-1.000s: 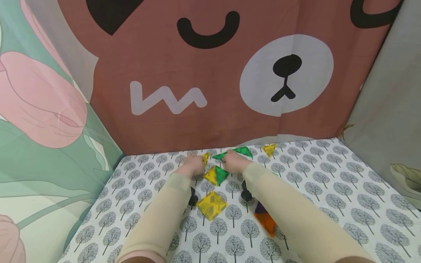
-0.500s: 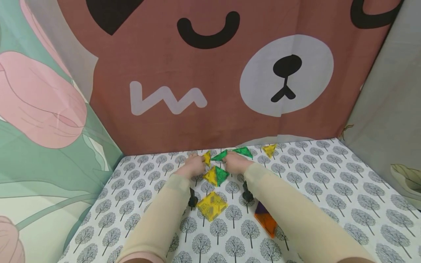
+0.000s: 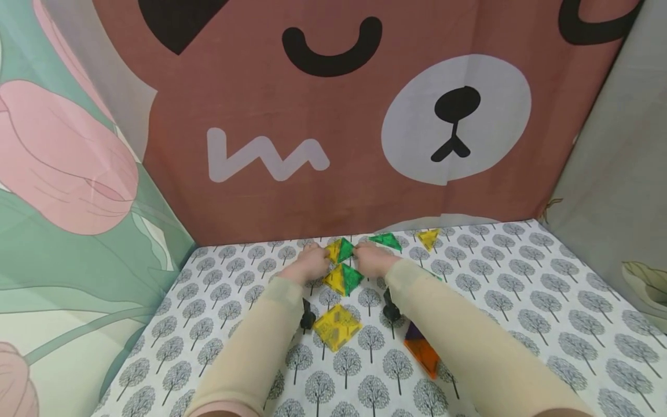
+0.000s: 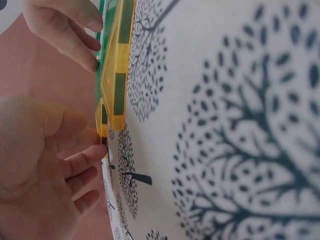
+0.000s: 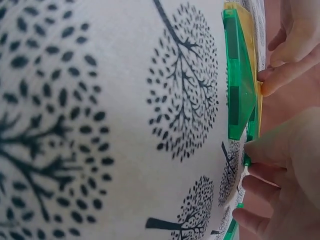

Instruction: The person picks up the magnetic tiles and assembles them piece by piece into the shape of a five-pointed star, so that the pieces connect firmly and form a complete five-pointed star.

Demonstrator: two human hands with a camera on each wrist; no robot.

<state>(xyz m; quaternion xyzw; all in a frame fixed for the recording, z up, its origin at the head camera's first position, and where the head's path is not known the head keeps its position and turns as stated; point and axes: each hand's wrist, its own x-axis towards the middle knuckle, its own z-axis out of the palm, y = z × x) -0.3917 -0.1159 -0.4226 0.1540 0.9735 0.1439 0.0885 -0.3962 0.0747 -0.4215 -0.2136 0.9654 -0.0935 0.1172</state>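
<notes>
At the far part of the cloth, my left hand [image 3: 311, 262] pinches the outer corner of a yellow triangular magnetic tile [image 3: 333, 250] between thumb and index finger. My right hand [image 3: 371, 259] pinches a green triangular magnetic tile [image 3: 345, 249] the same way. These two tiles meet edge to edge and form a diamond. Just nearer lies a second pair, a yellow triangle [image 4: 116, 75] and a green triangle [image 5: 239, 75], side by side. In the right wrist view the near green triangle partly hides the pinched one.
A yellow square tile [image 3: 337, 328] lies between the forearms. Orange [image 3: 423, 354] and purple [image 3: 414, 331] tiles sit beside the right sleeve, partly covered by it. Farther right are a loose green triangle [image 3: 387, 240] and a yellow triangle [image 3: 428, 238]. A bear-print curtain [image 3: 260, 202] hangs behind.
The yellow and green triangles in my hands were apart, the green one tilted. The green has turned and come left against the yellow, so their edges now meet.
</notes>
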